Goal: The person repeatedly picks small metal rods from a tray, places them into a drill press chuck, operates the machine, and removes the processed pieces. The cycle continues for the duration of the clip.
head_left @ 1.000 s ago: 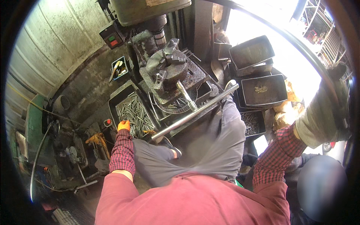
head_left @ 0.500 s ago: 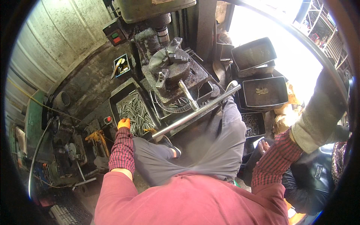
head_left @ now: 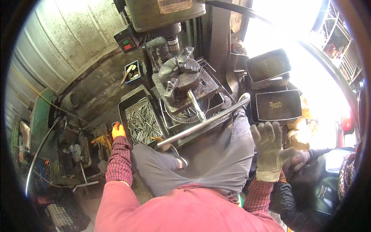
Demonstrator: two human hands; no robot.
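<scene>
My left hand (head_left: 118, 131), in an orange glove, is at the left rim of a metal tray (head_left: 122, 113) full of short steel pins (head_left: 145, 123). Its fingertips cover the spot of a small red-button box; how they are bent is too small to make out. My right hand (head_left: 268, 149), in a grey work glove, is raised over my right thigh, fingers spread and nothing in it. Between my knees and the machine runs a long bright steel bar (head_left: 203, 124). Beyond it stands a greasy drill press with a chuck-like fixture (head_left: 181, 75) on its table.
Dark metal bins (head_left: 279, 105) are stacked at the right, one holding a crumpled pale thing. A person in dark clothes (head_left: 315, 189) sits close on my right, a gloved hand (head_left: 299, 159) near mine. A switch box (head_left: 126, 41) hangs by the press; greasy machinery (head_left: 75, 150) stands left.
My right hand has come down and inward from the far right, its fingers now spread. My left hand has moved from the pins leftward onto the button box. The view has shifted slightly.
</scene>
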